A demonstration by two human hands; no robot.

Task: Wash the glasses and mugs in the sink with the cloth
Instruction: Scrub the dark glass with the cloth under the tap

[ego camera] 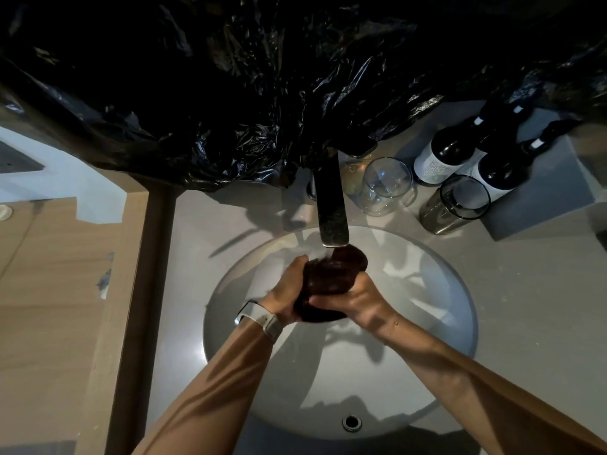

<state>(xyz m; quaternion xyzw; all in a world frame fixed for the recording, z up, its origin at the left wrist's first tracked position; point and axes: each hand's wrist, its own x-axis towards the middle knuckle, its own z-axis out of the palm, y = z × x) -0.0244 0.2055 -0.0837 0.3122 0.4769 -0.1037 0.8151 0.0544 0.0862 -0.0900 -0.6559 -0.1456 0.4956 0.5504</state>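
A dark brown cloth (331, 277) is bunched up under the flat metal tap (331, 205), where water runs onto it. My left hand (289, 287) grips the cloth from the left, with a pale watch on that wrist. From the right, my right hand (353, 298) is curled round the cloth. Both hands are over the round white sink (437, 290). A clear glass (387, 185) lies tilted on the counter behind the sink. A dark-rimmed smoky glass (455, 205) stands to its right.
Dark bottles with white labels (460, 152) stand at the back right beside a grey box (545, 195). Crumpled black plastic sheeting (262, 93) hangs over the back of the counter. The sink overflow hole (352, 422) is at the near rim. A wooden edge (138, 290) borders the counter on the left.
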